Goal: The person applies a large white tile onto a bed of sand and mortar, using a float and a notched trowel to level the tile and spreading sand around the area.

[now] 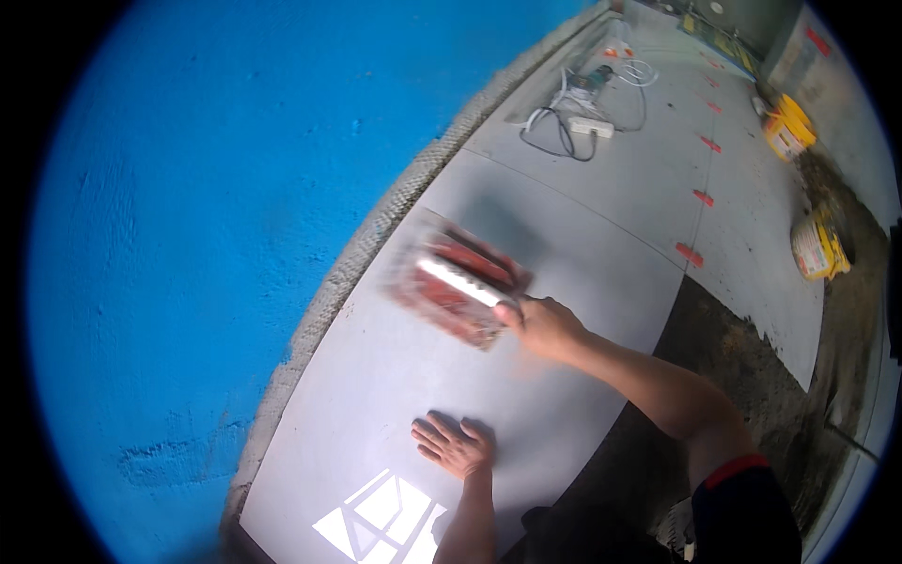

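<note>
My right hand (548, 328) grips one end of the white handle of a red rectangular float (460, 284), which is smeared by motion. A dark patch of shadow shows on the tile just beyond the float; whether the float touches the tile, I cannot tell. Below both lies a large pale grey floor tile (348, 404), its left edge running along the foot of the blue wall. My left hand (455, 445) rests flat on this tile near its lower end, fingers spread, holding nothing. Bright window reflections show on the tile beside my left wrist.
A blue wall (207, 235) with a rough grey strip at its base borders the left. More tiles lie beyond, with red clips (690, 255) along a joint. A power tool (590, 83), cords and a white power strip (590, 127) sit there. Yellow buckets (819, 246) stand right, near dark mortar (723, 357).
</note>
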Motion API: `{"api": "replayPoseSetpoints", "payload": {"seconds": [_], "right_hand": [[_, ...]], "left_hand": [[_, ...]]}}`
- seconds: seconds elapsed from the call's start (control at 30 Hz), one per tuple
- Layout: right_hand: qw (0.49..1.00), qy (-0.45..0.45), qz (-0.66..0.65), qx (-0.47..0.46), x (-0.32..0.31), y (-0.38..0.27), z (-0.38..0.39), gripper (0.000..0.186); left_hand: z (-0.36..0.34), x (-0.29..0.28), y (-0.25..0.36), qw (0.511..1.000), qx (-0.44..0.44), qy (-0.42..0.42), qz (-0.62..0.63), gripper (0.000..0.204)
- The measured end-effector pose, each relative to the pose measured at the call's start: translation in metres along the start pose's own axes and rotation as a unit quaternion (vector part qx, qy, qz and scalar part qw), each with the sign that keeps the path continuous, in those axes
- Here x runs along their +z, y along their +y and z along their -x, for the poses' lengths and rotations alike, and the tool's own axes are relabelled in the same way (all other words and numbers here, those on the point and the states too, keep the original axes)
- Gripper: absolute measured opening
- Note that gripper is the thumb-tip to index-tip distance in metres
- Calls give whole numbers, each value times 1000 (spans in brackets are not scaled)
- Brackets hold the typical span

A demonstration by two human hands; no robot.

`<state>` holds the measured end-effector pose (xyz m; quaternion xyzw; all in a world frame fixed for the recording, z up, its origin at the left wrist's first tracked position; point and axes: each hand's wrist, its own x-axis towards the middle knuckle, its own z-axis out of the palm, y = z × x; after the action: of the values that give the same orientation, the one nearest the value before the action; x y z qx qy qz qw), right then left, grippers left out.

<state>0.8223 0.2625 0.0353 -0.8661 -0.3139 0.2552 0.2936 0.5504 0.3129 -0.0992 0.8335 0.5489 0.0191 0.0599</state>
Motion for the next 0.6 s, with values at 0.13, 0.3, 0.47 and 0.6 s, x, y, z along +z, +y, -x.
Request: {"api": "replayPoseSetpoints", "payload": {"seconds": [0.13,0.3,0.47,0.6], "right_hand": [[989,-20,-29,145,31,44,-48,81],[998,17,6,63,52,35,-43,85],[988,-25,-8,152,64,6,-5,91],[989,-11,86,122,73,43,35,92]], "left_hand": [[1,-2,2,1000,6,-12,15,77],[1,-12,-5,997,-11,-27,66,75],[5,-21,-16,995,-5,3,95,79],[-30,-9,-41,971,173,-3,168,81]]}}
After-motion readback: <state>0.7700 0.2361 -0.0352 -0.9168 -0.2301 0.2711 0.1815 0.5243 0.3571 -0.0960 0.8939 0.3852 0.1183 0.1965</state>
